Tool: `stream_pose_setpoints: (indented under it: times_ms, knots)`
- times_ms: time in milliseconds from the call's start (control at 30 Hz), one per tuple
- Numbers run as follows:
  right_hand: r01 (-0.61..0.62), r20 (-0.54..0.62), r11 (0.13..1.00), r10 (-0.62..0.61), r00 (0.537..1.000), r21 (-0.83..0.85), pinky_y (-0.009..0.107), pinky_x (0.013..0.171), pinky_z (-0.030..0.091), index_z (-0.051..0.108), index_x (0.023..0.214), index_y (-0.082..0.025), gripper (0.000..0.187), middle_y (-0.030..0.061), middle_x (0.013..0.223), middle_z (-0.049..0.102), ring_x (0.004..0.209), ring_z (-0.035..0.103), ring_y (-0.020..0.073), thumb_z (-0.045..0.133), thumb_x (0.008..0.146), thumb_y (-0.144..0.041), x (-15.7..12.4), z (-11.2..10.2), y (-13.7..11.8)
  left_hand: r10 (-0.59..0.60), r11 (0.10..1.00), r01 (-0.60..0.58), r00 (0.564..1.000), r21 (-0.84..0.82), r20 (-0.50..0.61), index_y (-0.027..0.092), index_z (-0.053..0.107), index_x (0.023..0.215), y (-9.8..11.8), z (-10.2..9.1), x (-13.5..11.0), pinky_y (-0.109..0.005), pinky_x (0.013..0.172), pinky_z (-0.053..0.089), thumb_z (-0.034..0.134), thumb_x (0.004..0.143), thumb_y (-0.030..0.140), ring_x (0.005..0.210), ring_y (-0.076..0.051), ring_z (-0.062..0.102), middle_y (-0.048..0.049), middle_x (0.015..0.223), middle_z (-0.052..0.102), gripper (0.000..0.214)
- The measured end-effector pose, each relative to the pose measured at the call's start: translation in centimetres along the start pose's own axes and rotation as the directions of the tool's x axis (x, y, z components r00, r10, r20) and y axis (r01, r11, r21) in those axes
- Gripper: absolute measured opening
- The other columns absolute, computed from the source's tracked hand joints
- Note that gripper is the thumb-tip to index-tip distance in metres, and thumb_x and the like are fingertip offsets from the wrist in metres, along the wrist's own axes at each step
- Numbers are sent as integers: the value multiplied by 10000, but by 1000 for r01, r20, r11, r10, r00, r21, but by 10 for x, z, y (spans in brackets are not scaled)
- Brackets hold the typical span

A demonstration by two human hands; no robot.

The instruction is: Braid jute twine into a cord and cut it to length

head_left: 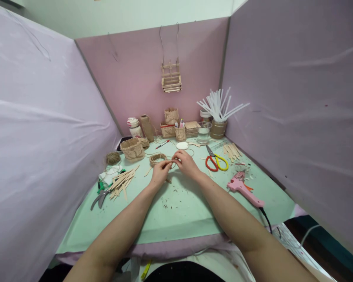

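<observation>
My left hand (161,172) and my right hand (186,163) meet over the middle of the table, fingertips close together. Both are closed in a pinch on a thin strand of twine (173,165), of which only a short bit shows between the fingers. Just beyond my left hand lies a coil of brown twine (158,158). A small brown piece (168,180), too small to name, rests on the table under my left hand. Past my right hand is a white disc (182,145).
Red-and-yellow-handled scissors (214,158) and a pink glue gun (244,188) lie right. Wooden sticks (123,182) and pruning shears (101,199) lie left. A woven-look basket (132,149), a cup of water (204,133) and a jar of glue sticks (219,127) stand behind.
</observation>
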State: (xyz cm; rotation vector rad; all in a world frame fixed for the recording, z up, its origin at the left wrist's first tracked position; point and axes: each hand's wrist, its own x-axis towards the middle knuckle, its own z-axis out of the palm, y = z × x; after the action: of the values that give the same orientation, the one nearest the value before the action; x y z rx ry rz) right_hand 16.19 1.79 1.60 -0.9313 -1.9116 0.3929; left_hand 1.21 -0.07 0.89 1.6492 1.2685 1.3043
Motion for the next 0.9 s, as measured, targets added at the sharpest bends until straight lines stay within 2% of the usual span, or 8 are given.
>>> stream_pose_setpoints:
  times_ms: [100, 200, 367, 567, 900]
  knots:
    - [-144, -12, 988, 145, 989, 61, 276, 743, 387, 577, 735, -186, 98, 16, 773, 549, 771, 497, 145, 504, 801, -179, 1, 3, 3, 13, 1000, -13, 1000, -6, 8, 164, 695, 780, 0, 0, 0, -237, 634, 389, 600, 709, 272, 635, -130, 510, -9, 647, 605, 160]
    - [-230, 10, 967, 230, 973, 110, 268, 725, 380, 575, 717, -180, 97, 5, 733, 556, 749, 495, 140, 510, 785, -203, 2, 5, 5, 28, 999, -28, 999, 22, 21, 166, 697, 797, 1, -1, 0, -235, 618, 385, 600, 709, 270, 612, -127, 498, -1, 613, 583, 168]
    - [-289, 53, 937, 284, 957, 197, 252, 684, 380, 583, 703, -170, 126, -4, 691, 571, 699, 502, 129, 500, 767, -240, 3, 5, 7, 46, 990, -54, 997, 130, 64, 155, 687, 877, 3, -3, -1, -232, 595, 379, 546, 748, 277, 577, -114, 471, 9, 608, 562, 227]
    - [-365, 74, 893, 359, 930, 264, 242, 630, 383, 583, 686, -160, 156, -3, 668, 582, 649, 504, 122, 543, 728, -305, 3, 5, 8, 74, 968, -85, 996, 236, 58, 149, 686, 905, 2, -3, -2, -233, 578, 360, 525, 766, 303, 576, -118, 466, -5, 639, 588, 263]
    - [-422, 145, 820, 398, 906, 386, 215, 548, 347, 577, 682, -154, 225, -35, 589, 503, 566, 431, 93, 544, 722, -373, 2, 4, 4, 109, 979, -110, 994, 173, 16, 148, 686, 763, 5, -2, -5, -227, 545, 316, 546, 763, 400, 561, -113, 421, 4, 599, 557, 288]
